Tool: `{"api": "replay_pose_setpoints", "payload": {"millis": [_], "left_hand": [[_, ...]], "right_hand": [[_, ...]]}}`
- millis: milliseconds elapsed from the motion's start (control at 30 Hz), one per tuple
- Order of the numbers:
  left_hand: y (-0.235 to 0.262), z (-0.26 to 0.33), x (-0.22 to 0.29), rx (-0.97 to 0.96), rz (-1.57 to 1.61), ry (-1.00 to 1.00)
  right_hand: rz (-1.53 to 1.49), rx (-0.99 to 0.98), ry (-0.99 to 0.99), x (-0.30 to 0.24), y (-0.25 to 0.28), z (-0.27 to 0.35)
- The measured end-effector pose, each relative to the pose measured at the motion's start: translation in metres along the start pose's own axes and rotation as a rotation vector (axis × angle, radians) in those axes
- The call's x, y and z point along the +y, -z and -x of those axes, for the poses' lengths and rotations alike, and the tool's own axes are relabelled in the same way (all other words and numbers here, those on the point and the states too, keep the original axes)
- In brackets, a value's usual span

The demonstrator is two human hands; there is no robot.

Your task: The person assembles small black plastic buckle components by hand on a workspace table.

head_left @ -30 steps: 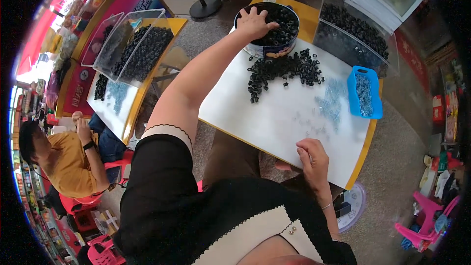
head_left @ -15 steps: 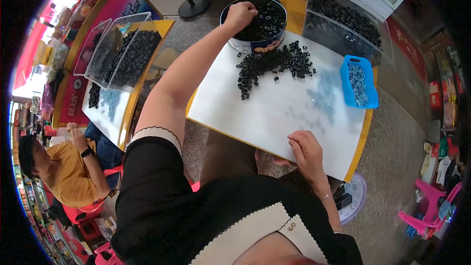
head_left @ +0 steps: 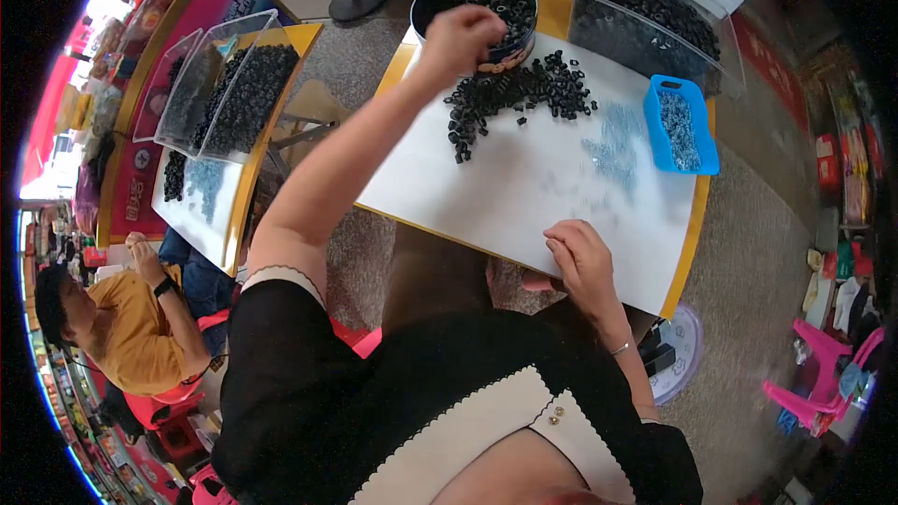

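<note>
My left hand [head_left: 458, 45] is over the near rim of a round tin [head_left: 520, 54] that holds small black ring-shaped parts. Its fingers are curled together; whatever they pinch is too small to make out. A loose pile of small black parts [head_left: 561, 84] lies on the white tabletop [head_left: 486, 187] just below the tin. My right hand [head_left: 582, 262] rests at the near right edge of the tabletop, thumb and fingers pressed together, and what they hold is hidden. Small clear pale-blue pieces [head_left: 615, 150] are spread beyond it.
A blue basket [head_left: 703, 151] of clear pieces stands at the tabletop's right side. Behind it is a clear bin [head_left: 647, 30] of black parts. To the left, a co-worker [head_left: 140, 327] sits by another table with clear bins [head_left: 245, 93]. A pink stool [head_left: 821, 369] stands far right.
My left hand has lifted out of the tin's inside and come back toward me, over its near rim. My right hand stays in about the same place.
</note>
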State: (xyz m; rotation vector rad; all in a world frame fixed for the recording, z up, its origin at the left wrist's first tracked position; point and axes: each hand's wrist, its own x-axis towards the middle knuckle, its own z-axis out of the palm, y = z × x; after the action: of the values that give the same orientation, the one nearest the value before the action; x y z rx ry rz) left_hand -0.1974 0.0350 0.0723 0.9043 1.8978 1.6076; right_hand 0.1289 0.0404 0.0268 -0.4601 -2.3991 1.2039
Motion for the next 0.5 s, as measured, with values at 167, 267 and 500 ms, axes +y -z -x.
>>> {"api": "replay_pose_setpoints", "payload": {"millis": [167,267,500], "left_hand": [[-0.040,0.062,-0.050,-0.136,-0.549,-0.571],[-0.045,0.068,-0.070,-0.175,-0.792,-0.681],[-0.051,0.074,-0.069,-0.197,-1.004,-0.823]], "right_hand": [[-0.040,-0.001,0.015,-0.008,-0.005,0.000],[-0.027,0.010,0.033,-0.012,-0.003,0.004],[-0.003,0.034,0.018,-0.010,0.001,0.016]]}}
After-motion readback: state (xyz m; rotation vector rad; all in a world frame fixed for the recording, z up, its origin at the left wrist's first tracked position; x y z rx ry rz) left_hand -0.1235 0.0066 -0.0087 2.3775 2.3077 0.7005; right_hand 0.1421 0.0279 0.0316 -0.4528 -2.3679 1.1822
